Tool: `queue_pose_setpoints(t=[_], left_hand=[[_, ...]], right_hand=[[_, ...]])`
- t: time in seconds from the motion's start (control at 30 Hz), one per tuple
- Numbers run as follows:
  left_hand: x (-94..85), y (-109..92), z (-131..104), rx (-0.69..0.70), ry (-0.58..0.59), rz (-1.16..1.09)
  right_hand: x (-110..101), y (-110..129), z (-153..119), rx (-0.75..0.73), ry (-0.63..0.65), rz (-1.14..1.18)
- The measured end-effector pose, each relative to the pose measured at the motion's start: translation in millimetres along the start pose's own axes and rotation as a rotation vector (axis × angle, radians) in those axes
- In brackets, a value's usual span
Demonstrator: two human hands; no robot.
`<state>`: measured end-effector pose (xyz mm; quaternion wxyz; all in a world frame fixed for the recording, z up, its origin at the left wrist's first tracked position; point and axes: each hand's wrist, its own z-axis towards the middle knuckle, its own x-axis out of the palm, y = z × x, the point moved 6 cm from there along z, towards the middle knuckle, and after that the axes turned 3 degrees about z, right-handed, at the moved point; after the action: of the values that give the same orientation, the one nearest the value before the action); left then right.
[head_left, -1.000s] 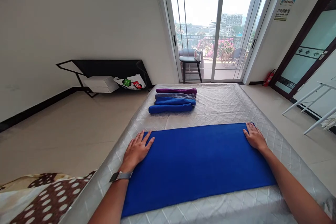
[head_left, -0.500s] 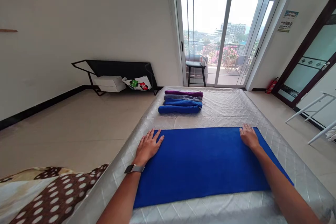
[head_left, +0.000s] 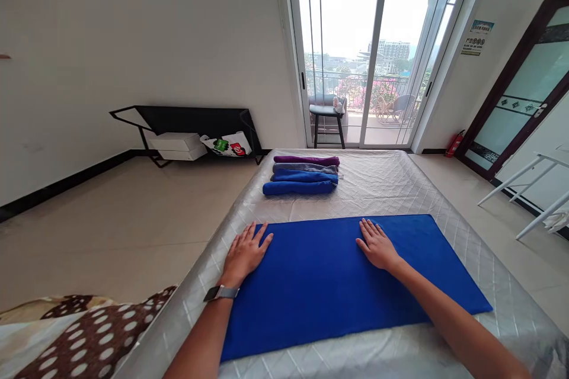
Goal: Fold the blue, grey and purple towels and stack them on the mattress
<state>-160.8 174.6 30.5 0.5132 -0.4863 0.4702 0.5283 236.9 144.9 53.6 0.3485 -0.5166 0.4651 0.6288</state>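
A blue towel [head_left: 320, 284] lies spread flat across the mattress [head_left: 368, 195] in front of me. My left hand [head_left: 246, 253] rests palm down over its far left corner, fingers spread, with a watch on the wrist. Palm down as well, my right hand [head_left: 377, 244] lies on the towel near its far edge, right of the middle, fingers stretched out. Neither hand grips the cloth. Farther back on the mattress are several rolled towels side by side: a purple roll [head_left: 306, 161], a grey roll [head_left: 304, 168] and blue rolls [head_left: 299, 188] nearest me.
A brown polka-dot blanket [head_left: 95, 337] is at the lower left. Against the wall stands a black rack [head_left: 191, 121] with white boxes [head_left: 176, 145] and a bag. Beyond the mattress are a stool [head_left: 328, 111] and sliding glass doors; a white-legged table [head_left: 511, 180] stands right.
My right hand has slid left along the towel, from its far right corner toward the middle. My left hand stays at the left corner. The view has shifted slightly.
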Motion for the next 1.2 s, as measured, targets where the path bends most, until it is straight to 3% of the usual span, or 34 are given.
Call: queue_pose_setpoints(t=[0.1, 0.17, 0.27, 0.33, 0.37, 0.4, 0.47, 0.53, 0.63, 0.7, 0.77, 0.83, 0.9, 0.97, 1.2], left_hand=[[-1.3, -0.4, -0.7, -0.002, 0.002, -0.008], [-3.4, -1.3, -1.7, 0.002, -0.006, -0.012], [-5.9, -2.1, -2.9, -0.005, -0.005, -0.018], [-6.7, -2.9, -2.8, -0.006, 0.003, -0.020], [-7.2, -3.4, -2.6, -0.005, 0.002, -0.021], [-7.9, -3.9, -2.3, -0.003, -0.003, -0.024], [-8.9, -4.4, -1.8, -0.003, -0.014, -0.033], [-8.9, -4.4, -1.8, -0.008, -0.010, -0.039], [-10.5, -4.8, -2.6, -0.006, -0.021, -0.044], [-12.2, -5.5, -3.1, 0.000, -0.037, -0.047], [-12.6, -6.1, -3.3, 0.001, -0.043, -0.045], [-11.3, -5.9, -2.8, -0.001, -0.046, -0.039], [-8.5, -4.6, -1.8, -0.001, -0.053, -0.038], [-4.7, -2.1, -0.4, 0.002, -0.062, -0.043], [8.7, 8.4, 4.2, 0.027, -0.063, -0.072]], right_hand=[[-17.6, -64.4, -30.5, 0.108, 0.015, -0.030], [-29.2, -120.7, -56.8, 0.270, 0.009, -0.073], [-48.4, -190.4, -94.1, 0.452, -0.099, -0.133], [-58.0, -209.0, -107.8, 0.500, -0.164, -0.176], [-61.2, -207.1, -109.5, 0.504, -0.186, -0.193], [-63.3, -197.3, -107.8, 0.494, -0.205, -0.202], [-62.8, -155.1, -95.7, 0.430, -0.236, -0.191], [-53.1, -88.6, -76.6, 0.300, -0.245, -0.134], [-20.0, 27.8, -49.7, 0.030, -0.157, -0.025], [3.4, 91.1, -40.5, -0.105, -0.112, 0.034], [22.2, 128.5, -37.8, -0.173, -0.072, 0.082], [33.6, 136.5, -40.3, -0.174, -0.043, 0.110], [36.8, 118.4, -48.3, -0.120, -0.027, 0.112], [32.7, 81.3, -62.9, -0.037, -0.027, 0.088], [-10.4, -108.7, -152.6, 0.402, -0.072, -0.074]])
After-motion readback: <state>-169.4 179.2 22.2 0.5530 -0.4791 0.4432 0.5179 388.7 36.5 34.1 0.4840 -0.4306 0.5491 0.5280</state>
